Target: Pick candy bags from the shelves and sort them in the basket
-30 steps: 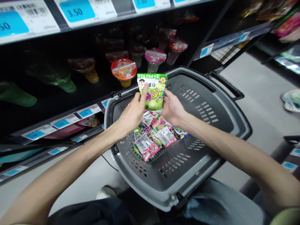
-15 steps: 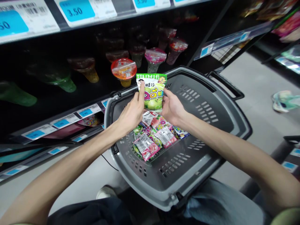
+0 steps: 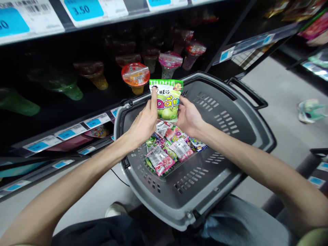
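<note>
Both hands hold a green candy packet [image 3: 167, 99] upright above a grey shopping basket [image 3: 230, 112]. My left hand [image 3: 143, 124] grips its left edge, the forefinger stretched up along the front. My right hand [image 3: 188, 118] pinches its right edge. Below the packet, several small colourful candy packets [image 3: 169, 148] lie in a heap on the basket's floor.
Dark shelves on the left carry jelly cups, one with an orange lid [image 3: 135, 76], and blue price labels [image 3: 83, 8]. A second shelf unit stands at the upper right. Someone's shoe [image 3: 311, 111] rests on the grey floor at the right. My knees show below the basket.
My left forefinger has slid a little higher up the packet's front. The shoe at the right has shifted left. The packet stays almost in place.
</note>
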A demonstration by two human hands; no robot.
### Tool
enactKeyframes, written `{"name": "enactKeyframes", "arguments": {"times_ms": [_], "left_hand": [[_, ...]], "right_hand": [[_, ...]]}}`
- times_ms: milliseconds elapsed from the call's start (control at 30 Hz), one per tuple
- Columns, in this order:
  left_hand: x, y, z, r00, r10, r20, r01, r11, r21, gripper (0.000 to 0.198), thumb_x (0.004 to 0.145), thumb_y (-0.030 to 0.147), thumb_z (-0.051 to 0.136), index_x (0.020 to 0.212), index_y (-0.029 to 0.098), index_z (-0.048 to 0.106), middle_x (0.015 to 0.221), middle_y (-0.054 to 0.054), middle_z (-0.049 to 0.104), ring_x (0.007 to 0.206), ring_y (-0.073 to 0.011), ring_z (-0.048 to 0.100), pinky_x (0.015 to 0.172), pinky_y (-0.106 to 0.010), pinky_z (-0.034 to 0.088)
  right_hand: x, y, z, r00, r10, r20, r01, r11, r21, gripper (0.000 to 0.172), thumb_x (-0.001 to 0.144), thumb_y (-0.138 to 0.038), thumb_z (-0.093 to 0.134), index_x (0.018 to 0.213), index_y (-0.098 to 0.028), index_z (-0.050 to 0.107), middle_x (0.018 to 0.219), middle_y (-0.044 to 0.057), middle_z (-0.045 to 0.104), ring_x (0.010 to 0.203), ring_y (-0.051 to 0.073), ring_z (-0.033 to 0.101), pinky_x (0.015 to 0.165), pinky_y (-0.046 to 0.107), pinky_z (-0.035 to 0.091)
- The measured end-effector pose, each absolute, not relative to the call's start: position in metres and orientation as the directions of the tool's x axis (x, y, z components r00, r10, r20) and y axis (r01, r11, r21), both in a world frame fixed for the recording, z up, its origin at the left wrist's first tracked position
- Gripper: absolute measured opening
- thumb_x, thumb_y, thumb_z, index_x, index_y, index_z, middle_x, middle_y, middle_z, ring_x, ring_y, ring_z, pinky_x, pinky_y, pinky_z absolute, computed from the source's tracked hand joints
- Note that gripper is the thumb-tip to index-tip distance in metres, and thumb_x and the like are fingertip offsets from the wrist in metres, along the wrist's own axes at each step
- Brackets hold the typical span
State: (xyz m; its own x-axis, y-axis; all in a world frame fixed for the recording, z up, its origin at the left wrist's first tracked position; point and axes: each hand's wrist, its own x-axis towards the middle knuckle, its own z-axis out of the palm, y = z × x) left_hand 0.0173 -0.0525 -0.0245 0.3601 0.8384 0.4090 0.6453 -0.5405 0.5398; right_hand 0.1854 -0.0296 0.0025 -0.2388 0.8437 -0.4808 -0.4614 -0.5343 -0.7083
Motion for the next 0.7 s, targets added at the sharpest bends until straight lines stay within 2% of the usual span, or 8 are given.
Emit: {"name": "enactKeyframes", "arguments": {"times_ms": [100,267,700], "left_hand": [[0.0175,-0.0523,-0.0239,0.342,0.851,0.398,0.623,-0.522,0.583,0.085,0.093,0.042,0.052,0.157,0.02,0.0,0.147,-0.025,0.042,0.128,-0.0364,0.054,0.103,-0.054,0.048],[0.016,-0.0526,-0.0224,0.316,0.89,0.328,0.606,-0.455,0.652,0.096,0.089,0.04,0.058,0.157,0.017,-0.006,0.146,-0.027,0.044,0.126,-0.0367,0.055,0.103,-0.054,0.047],[0.0155,-0.0506,-0.0245,0.325,0.884,0.336,0.562,-0.466,0.683,0.095,0.089,0.048,0.06,0.157,0.02,-0.001,0.156,-0.026,0.031,0.139,-0.039,0.043,0.11,-0.057,0.039]], "right_hand": [[0.1862,-0.029,0.001,-0.247,0.849,-0.467,-0.456,-0.527,-0.717,0.031,0.094,-0.05,0.046,0.105,-0.025,0.062,0.09,0.003,0.071,0.085,0.023,0.067,0.085,0.047,0.058],[0.1858,-0.0294,0.0,-0.235,0.852,-0.469,-0.462,-0.522,-0.717,0.032,0.093,-0.05,0.046,0.105,-0.024,0.062,0.089,0.003,0.072,0.087,0.024,0.067,0.085,0.047,0.058],[0.1865,-0.0285,-0.0036,-0.255,0.853,-0.456,-0.414,-0.523,-0.746,0.033,0.09,-0.052,0.049,0.107,-0.025,0.06,0.089,0.004,0.071,0.086,0.025,0.066,0.081,0.048,0.058]]}}
